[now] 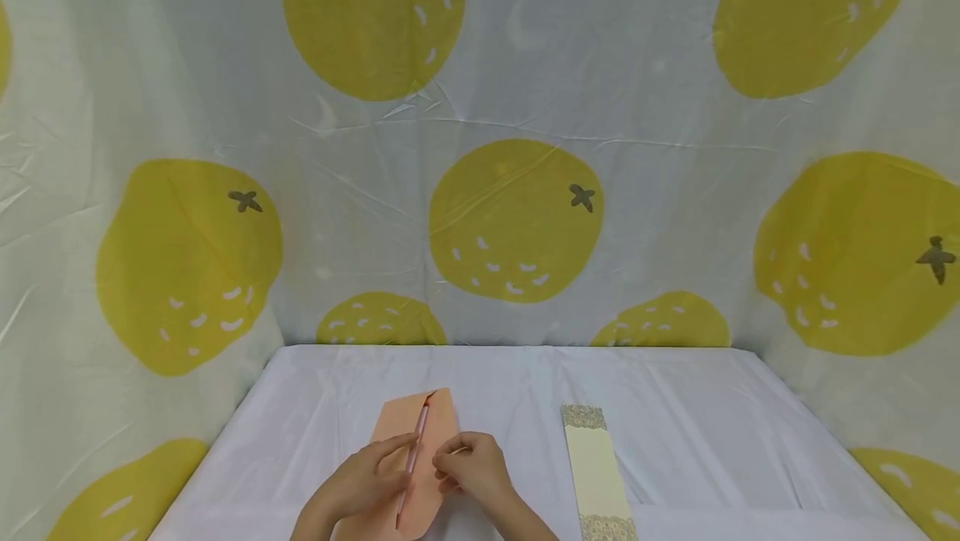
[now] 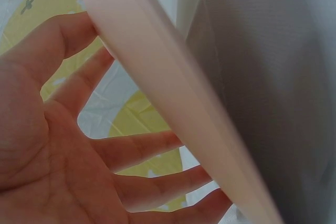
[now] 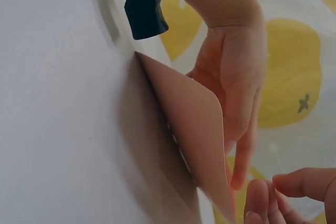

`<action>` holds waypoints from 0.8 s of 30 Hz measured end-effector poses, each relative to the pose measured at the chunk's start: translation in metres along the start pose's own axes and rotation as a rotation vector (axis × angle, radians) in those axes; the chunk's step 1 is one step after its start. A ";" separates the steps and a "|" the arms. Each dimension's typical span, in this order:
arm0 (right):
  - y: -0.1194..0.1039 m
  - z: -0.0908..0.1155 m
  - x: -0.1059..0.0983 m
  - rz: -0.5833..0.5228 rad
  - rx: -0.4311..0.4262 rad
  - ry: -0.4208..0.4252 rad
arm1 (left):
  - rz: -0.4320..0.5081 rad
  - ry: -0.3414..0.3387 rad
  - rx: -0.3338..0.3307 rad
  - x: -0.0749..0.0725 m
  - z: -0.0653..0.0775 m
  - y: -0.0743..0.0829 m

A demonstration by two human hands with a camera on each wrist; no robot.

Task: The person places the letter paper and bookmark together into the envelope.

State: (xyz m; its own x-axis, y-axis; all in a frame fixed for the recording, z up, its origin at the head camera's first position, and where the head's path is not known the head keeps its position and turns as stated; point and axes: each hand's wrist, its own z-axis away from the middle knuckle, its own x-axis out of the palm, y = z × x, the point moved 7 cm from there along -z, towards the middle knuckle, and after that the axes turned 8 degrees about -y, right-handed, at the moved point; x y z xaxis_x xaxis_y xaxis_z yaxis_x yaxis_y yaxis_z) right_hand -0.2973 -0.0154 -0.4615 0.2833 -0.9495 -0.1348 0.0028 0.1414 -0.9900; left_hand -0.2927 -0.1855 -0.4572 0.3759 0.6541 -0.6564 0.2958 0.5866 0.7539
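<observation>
A peach paper envelope point(image 1: 399, 418) lies at a slant near the front of the table, with a long narrow gap down its middle showing a pale pink edge. My left hand point(image 1: 363, 481) rests on its left part, fingers reaching to the gap. The left wrist view shows those fingers spread and nearly straight, their tips at the envelope's edge point(image 2: 173, 93). Over the right part is my right hand point(image 1: 476, 466), fingers curled and thumb tip meeting the fingertips. In the right wrist view nothing shows between these fingertips point(image 3: 257, 198), and one pointed end of the envelope point(image 3: 191, 114) stands raised.
To the right lies a cream paper strip point(image 1: 596, 462) with lacy patterned ends. A white cloth point(image 1: 712, 441) covers the table. Curtains with yellow fruit prints point(image 1: 517, 220) hang behind it and along both sides. A dark wrist strap point(image 3: 149, 11) is on the left wrist.
</observation>
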 end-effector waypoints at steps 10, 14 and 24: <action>0.009 0.008 -0.023 0.047 0.004 -0.009 | -0.014 0.004 0.010 0.000 0.001 0.003; 0.014 0.010 -0.034 0.065 0.021 0.001 | -0.013 0.007 0.015 0.000 0.001 0.003; 0.021 0.018 -0.067 0.108 0.050 0.029 | -0.005 -0.004 -0.003 0.002 0.000 0.000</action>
State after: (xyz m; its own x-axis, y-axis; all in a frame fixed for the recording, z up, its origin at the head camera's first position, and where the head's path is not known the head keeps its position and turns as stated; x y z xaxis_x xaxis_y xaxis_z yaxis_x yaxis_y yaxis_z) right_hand -0.2988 0.0567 -0.4728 0.2569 -0.9356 -0.2423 0.0222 0.2564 -0.9663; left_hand -0.2917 -0.1841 -0.4586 0.3779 0.6490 -0.6603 0.2954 0.5914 0.7503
